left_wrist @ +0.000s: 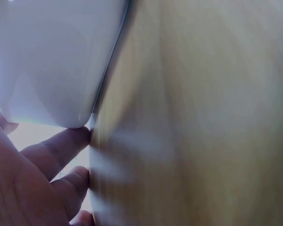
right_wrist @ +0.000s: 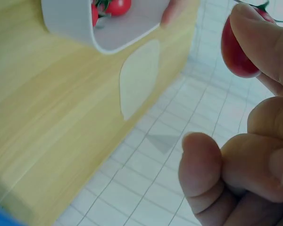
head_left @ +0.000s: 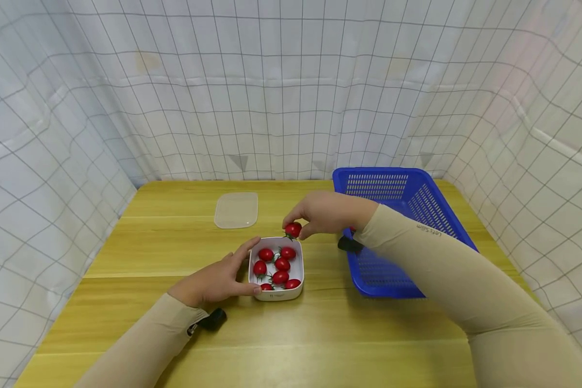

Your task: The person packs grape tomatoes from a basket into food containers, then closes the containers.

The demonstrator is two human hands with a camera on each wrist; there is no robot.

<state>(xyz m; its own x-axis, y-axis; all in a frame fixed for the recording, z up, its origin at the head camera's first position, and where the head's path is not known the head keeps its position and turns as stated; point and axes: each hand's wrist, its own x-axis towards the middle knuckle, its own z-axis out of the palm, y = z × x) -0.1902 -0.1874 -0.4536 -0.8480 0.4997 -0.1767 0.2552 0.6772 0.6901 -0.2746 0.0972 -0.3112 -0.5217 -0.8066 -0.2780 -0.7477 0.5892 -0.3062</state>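
A small white square container [head_left: 291, 295] stands on the table with several red cherry tomatoes [head_left: 282, 264] inside, their green stems attached. My left hand [head_left: 218, 279] holds it from the left, thumb at the near side and fingers at the far left corner. In the left wrist view, fingertips [left_wrist: 80, 136] touch the container's lower corner [left_wrist: 52, 70]. Just above the far right corner, my right hand [head_left: 327, 212] pinches one cherry tomato [head_left: 293, 230] between thumb and fingers. That tomato [right_wrist: 238, 52] also shows its stem in the right wrist view, with the other fingers curled.
A blue plastic basket [head_left: 361, 285] stands to the right, partly hidden under my right forearm; a bit of red shows at its left side. Behind the container lies a flat translucent lid [head_left: 236, 210]. White gridded curtains [head_left: 271, 108] enclose the wooden table [head_left: 174, 237].
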